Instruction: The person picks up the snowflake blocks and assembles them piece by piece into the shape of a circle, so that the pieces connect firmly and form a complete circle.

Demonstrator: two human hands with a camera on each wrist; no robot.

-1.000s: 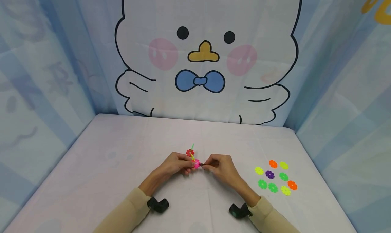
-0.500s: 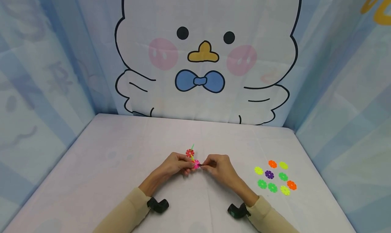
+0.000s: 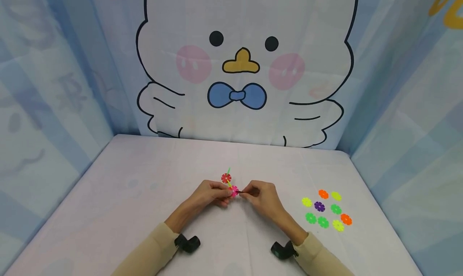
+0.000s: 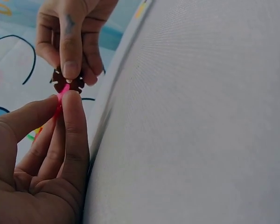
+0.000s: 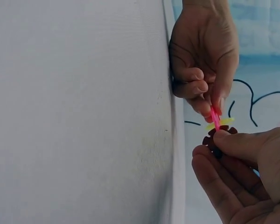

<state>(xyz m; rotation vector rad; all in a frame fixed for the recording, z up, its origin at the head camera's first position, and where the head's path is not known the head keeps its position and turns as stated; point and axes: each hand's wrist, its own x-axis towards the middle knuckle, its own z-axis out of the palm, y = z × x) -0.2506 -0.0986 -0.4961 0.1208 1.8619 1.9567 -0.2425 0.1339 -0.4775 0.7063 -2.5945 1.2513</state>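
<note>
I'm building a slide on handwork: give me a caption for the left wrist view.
The left hand pinches a pink disc up against a notched brown disc in the right hand.

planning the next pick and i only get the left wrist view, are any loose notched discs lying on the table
Observer: Yes, the head view shows nine loose notched discs on the table, to the right of the right hand.
Operator: any of them brown like the brown disc the right hand is pinching
Observer: None looks brown; they are orange, yellow and green, plus a single purple disc.
</note>
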